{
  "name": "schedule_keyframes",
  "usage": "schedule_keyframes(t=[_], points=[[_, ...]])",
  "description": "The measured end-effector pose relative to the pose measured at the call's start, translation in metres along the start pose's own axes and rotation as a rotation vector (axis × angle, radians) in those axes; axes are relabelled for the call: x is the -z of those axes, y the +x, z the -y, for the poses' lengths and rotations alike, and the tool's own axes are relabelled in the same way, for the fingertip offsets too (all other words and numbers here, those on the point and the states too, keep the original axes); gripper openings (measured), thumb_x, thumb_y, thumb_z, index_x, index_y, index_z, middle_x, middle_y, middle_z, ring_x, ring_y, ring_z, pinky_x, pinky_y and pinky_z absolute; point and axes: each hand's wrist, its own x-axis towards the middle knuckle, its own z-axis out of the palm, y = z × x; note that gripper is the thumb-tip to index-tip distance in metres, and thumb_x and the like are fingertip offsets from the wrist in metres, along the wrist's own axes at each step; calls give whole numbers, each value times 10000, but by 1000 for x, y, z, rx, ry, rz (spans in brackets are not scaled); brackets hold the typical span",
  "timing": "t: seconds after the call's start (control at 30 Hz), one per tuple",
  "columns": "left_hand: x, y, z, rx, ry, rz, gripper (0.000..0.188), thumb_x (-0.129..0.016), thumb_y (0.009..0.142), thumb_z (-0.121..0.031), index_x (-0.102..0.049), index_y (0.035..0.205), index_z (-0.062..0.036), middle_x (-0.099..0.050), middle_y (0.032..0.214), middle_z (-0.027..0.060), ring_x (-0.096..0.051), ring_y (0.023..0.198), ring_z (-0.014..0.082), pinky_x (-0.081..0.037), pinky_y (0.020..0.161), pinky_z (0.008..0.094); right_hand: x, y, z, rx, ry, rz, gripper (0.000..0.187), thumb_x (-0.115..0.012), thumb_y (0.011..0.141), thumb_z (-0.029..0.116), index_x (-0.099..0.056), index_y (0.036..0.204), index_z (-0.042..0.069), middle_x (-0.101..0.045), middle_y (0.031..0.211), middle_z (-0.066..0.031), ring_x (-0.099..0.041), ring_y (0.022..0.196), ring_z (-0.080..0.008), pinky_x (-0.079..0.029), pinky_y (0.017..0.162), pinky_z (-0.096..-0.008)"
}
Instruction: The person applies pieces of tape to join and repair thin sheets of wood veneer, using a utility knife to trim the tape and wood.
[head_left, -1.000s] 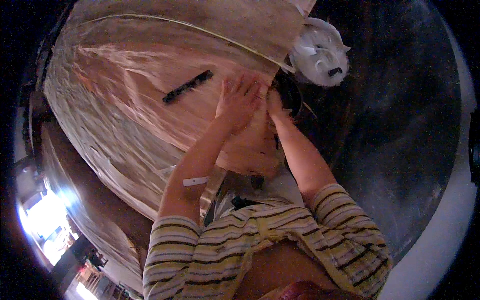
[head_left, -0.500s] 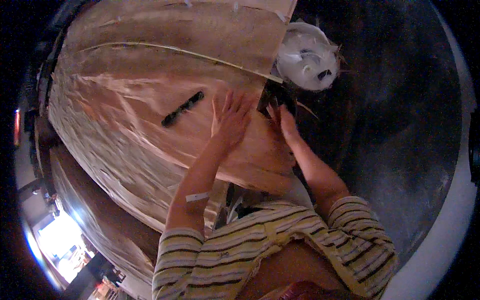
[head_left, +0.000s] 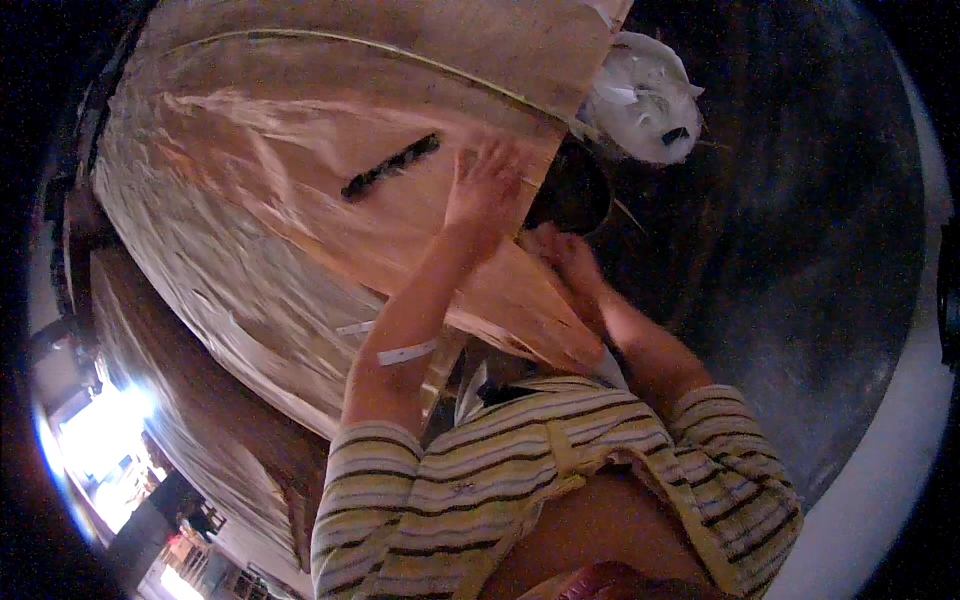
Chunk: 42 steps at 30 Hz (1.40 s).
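A thin, wrinkled orange-tan sheet (head_left: 400, 225) lies spread before me, its right edge running down toward my body. My left hand (head_left: 487, 185) rests on it palm down, fingers outstretched. At that right edge is my right hand (head_left: 568, 252), fingers curled in around the sheet's border; the fingertips are partly hidden. Left of my left hand, a narrow black strip (head_left: 390, 167) with rough edges lies slanted on the sheet. A dark round-rimmed container (head_left: 583, 190), half covered, sits just beyond my right hand.
A white-lined bucket (head_left: 640, 95) holding pale scraps stands at the far right, above dark floor (head_left: 790, 250). A pale thin strip (head_left: 400, 50) curves across the far part of the covered surface. Bright light (head_left: 105, 440) glares at the lower left.
The view has shifted, carrying the sheet and bucket up and right in the picture. My right hand has come nearer to me along the sheet's edge, its fingers more curled. My left hand stays flat.
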Motion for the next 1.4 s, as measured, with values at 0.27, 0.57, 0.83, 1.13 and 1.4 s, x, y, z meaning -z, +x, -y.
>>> schedule_keyframes(t=[0.27,0.57,0.83,1.13,1.4], points=[[3,-88,4,88,256,109,453,-401,813,-332,-326,1250,-240,-195,1347,70,-133,1247,299,-54,960,562,0,-50,-9,674,-270,-438,342,-361,872,238,-425,1146,45,-460,1116,-128,-443,1000,-236,-345,848,-299],[-14,-89,3,189,364,126,466,-372,810,-405,-326,1251,-262,-250,1328,55,-197,1231,286,-40,965,555,-149,42,-92,182,-329,243,399,-417,833,236,-380,1175,33,-452,1106,-149,-437,987,-290,-334,858,-323],[-15,-99,3,164,324,25,428,-398,799,-373,-398,1204,-236,-335,1273,57,-246,1209,268,-87,964,545,-42,-59,-9,703,-222,94,612,-592,711,231,-308,1206,10,-467,1063,-166,-452,961,-319,-349,837,-320],[-18,-106,12,146,335,-49,399,-359,828,-354,-401,1203,-226,-340,1273,38,-260,1205,249,-110,960,543,-147,-48,-18,360,-635,204,548,-515,762,206,-287,1228,30,-440,1128,-184,-454,1018,-298,-361,865,-378],[-28,-108,22,99,351,-123,407,-339,831,-387,-397,1204,-237,-313,1296,38,-275,1201,238,-100,968,539,-204,-120,-75,340,65,853,300,-464,802,284,-536,1017,87,-551,1015,-74,-511,950,-208,-396,806,-319]])
